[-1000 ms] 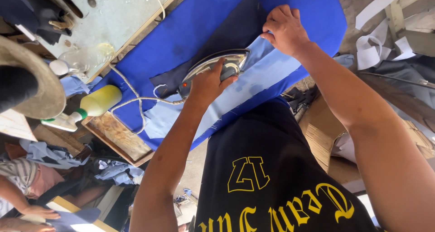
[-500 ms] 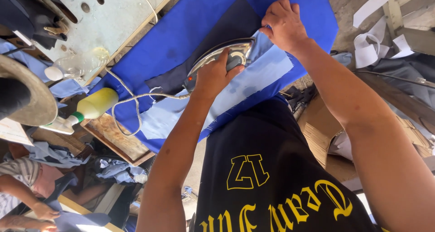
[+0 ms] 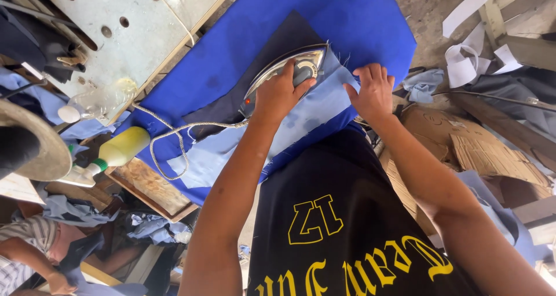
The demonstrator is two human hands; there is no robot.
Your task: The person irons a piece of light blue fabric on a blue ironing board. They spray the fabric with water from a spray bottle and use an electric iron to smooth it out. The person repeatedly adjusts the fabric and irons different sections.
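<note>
My left hand grips the handle of a chrome clothes iron. The iron presses on a light blue fabric strip laid over a dark navy piece. Both lie on a bright blue padded board. Just right of the iron, my right hand rests with fingers spread on the near edge of the light blue strip. A braided white cord runs from the iron's rear toward the left.
A yellow-green spray bottle lies by the board's left end on a scorched wooden tray. A pale metal table is at top left. Cardboard and white strips lie on the right. Another person works at bottom left.
The iron has slid up along the light blue strip toward its far end. My right hand left the strip's far end and came down to its near edge beside the iron.
</note>
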